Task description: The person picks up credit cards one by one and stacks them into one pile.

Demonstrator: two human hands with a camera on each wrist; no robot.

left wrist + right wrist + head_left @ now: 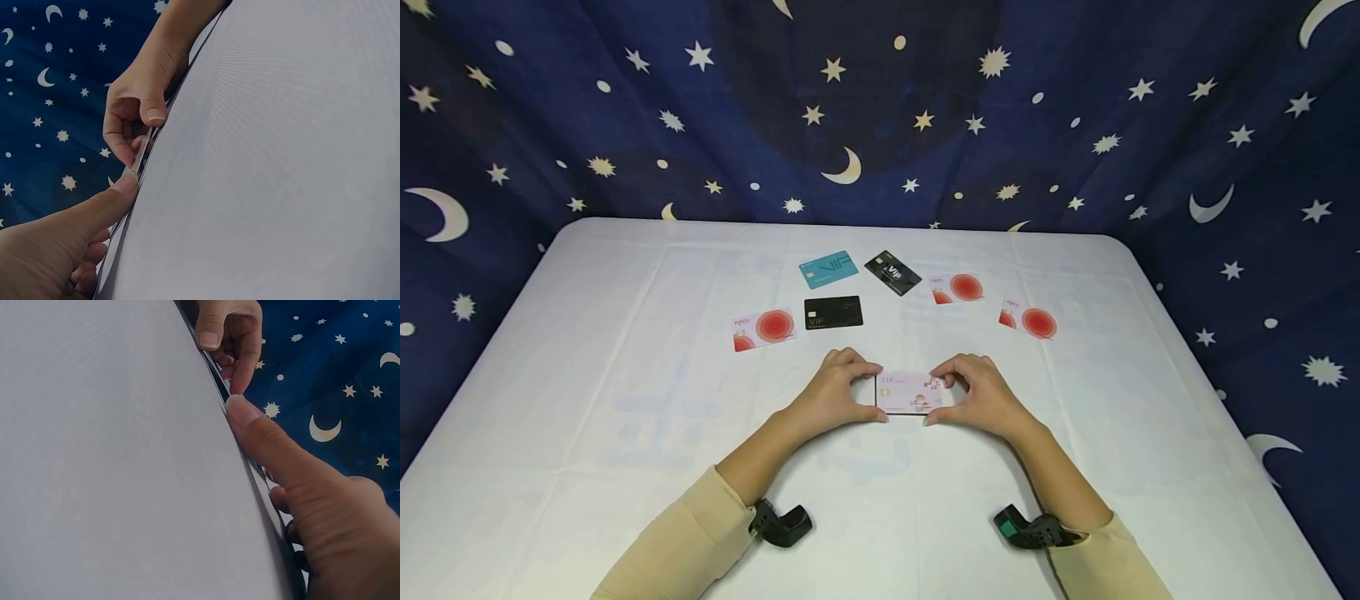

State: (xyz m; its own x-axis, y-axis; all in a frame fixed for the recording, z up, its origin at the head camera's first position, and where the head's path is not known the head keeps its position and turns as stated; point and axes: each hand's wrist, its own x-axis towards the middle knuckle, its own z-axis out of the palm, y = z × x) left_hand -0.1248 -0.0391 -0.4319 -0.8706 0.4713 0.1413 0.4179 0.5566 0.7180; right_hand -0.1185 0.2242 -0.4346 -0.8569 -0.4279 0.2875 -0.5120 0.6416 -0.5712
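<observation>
A pale pink VIP card [910, 393] with a flower print lies flat at the middle of the table, with a dark edge showing beneath its left and near sides. My left hand [841, 390] pinches its left end, thumb at the near corner and index finger at the far corner. At the right end, my right hand [981, 395] grips it the same way. Seen edge-on in the left wrist view, the card [142, 153] is a thin strip between the fingertips of both hands. In the right wrist view, my right thumb [247, 415] covers much of it.
Beyond the hands lie a teal card [828, 269], a tilted black VIP card [892, 272] and another black card [833, 312]. White cards with red circles lie at left [763, 330], and two at right, one card [957, 288] behind another card [1028, 319].
</observation>
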